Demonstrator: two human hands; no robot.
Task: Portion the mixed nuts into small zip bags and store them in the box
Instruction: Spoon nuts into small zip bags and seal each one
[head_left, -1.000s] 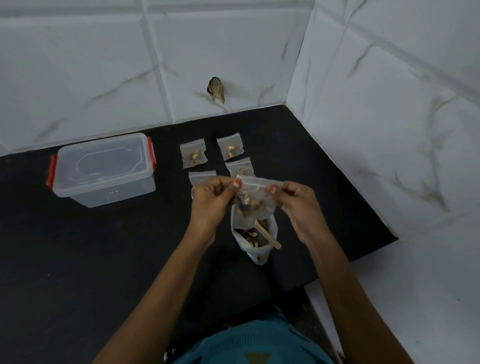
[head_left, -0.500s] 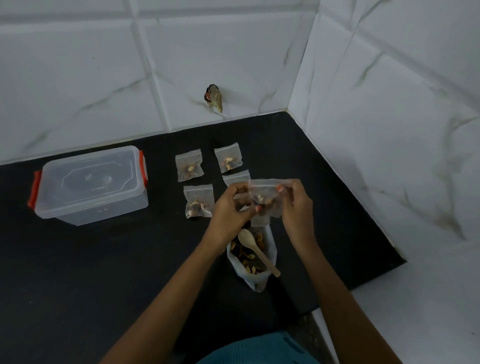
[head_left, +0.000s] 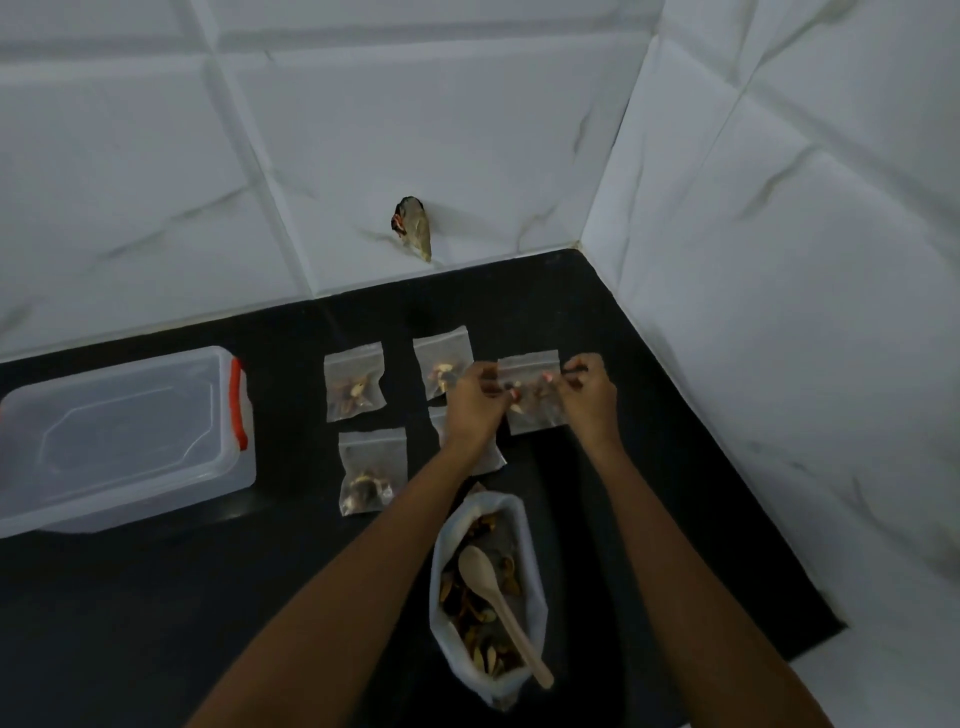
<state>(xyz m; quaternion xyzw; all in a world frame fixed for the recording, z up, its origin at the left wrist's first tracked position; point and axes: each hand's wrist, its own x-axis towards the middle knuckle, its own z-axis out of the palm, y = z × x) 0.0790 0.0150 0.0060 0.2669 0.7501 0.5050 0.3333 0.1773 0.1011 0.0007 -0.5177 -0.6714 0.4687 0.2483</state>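
The open bag of mixed nuts (head_left: 524, 540) is standing at the near middle of the black counter (head_left: 156, 597), with a wooden spoon (head_left: 498, 597) lying in it, handle pointing near and right. Farther back, both hands are holding a small zip bag (head_left: 535, 415) containing a few nuts: the left hand (head_left: 475, 402) is pinching its top left corner and the right hand (head_left: 587, 397) its top right corner, fingers curled on the strip. Three filled bags are lying to the left: a far-left bag (head_left: 354, 382), a far-middle bag (head_left: 441, 364) and a near-left bag (head_left: 371, 470); a fourth bag (head_left: 491, 460) is showing partly under the left wrist. The clear box (head_left: 119, 441), lid on and red clips at its ends, is sitting far left.

Compared with half a second ago, the hands are carrying the small bag farther back, away from the big bag.
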